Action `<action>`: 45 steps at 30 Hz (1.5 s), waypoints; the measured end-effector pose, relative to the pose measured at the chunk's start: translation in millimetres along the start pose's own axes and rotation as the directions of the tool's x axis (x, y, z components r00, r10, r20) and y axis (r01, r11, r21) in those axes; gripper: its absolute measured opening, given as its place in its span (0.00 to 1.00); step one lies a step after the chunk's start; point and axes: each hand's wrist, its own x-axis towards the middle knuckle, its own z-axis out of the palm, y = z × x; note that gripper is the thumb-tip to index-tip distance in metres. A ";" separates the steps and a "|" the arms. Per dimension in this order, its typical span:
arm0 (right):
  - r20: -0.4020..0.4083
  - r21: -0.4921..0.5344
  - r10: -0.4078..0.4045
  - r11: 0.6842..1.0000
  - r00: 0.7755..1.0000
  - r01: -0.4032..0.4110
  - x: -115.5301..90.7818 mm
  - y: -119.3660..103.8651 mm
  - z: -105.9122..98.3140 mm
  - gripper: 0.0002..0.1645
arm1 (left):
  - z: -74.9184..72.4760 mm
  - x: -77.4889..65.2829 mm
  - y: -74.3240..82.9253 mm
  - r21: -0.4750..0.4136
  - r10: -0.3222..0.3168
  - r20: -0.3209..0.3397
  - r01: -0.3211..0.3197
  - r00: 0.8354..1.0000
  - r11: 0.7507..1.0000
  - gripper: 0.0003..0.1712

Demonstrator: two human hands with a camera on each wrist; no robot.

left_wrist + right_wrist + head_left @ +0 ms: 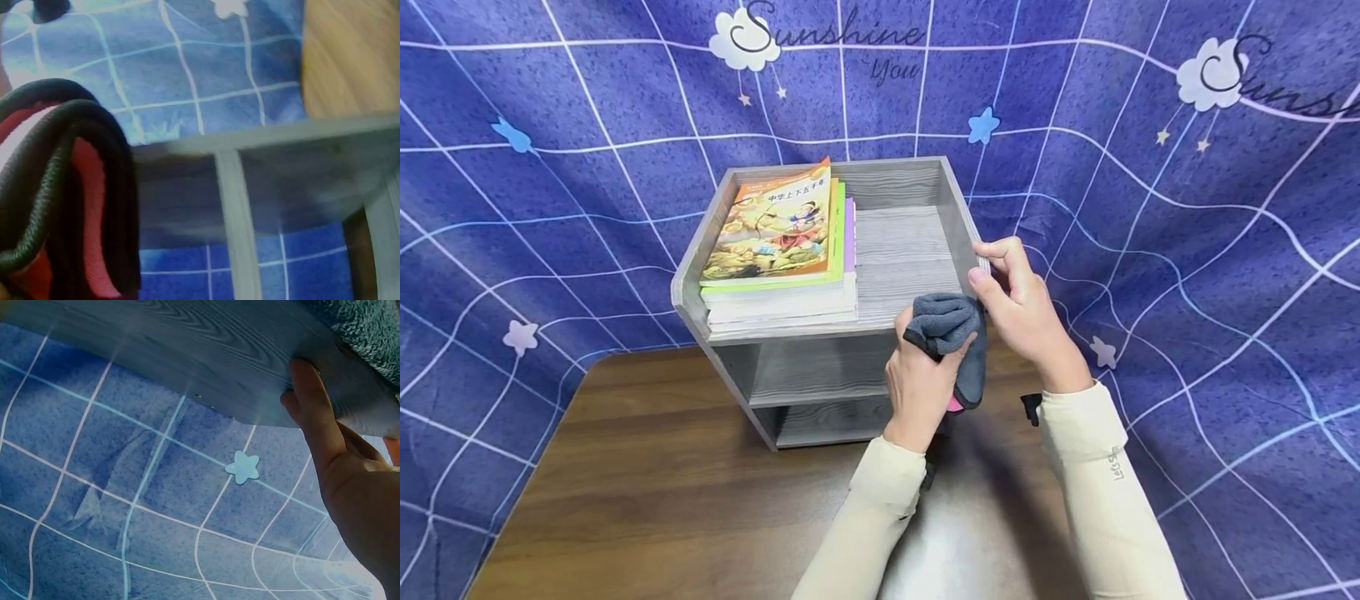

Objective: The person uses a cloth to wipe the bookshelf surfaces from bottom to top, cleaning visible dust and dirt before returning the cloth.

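My left hand grips a folded dark grey cloth with black edging at the front right corner of a grey wood-grain shelf unit. In the left wrist view the folded cloth shows pink between its black-edged layers, beside the shelf boards. With thumb and fingers, my right hand holds the top edge of the unit's right side panel. From the right wrist view, the fingers of that hand lie against the panel's outer face, and part of the fuzzy cloth appears above.
A stack of books lies on the left of the unit's top shelf. Lower shelves open toward me. The unit stands on a brown wooden table, with a blue grid-patterned curtain behind and at both sides.
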 end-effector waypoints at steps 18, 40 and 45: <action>-0.113 -0.046 -0.044 0.998 0.993 0.039 2.6 -1.3 7.5 0.21 | -30.7 3.7 -2.0 0.205 0.085 -0.155 -0.052 0.984 0.977 0.33; -0.134 -0.065 -0.047 0.997 0.990 0.039 0.4 1.7 7.8 0.20 | -113.5 10.2 -55.5 0.350 0.176 -0.366 -0.041 0.914 0.936 0.30; -0.141 -0.060 -0.046 0.997 0.989 0.038 0.1 1.6 8.0 0.20 | -139.4 13.9 -69.7 0.383 0.165 -0.422 0.010 0.891 0.924 0.31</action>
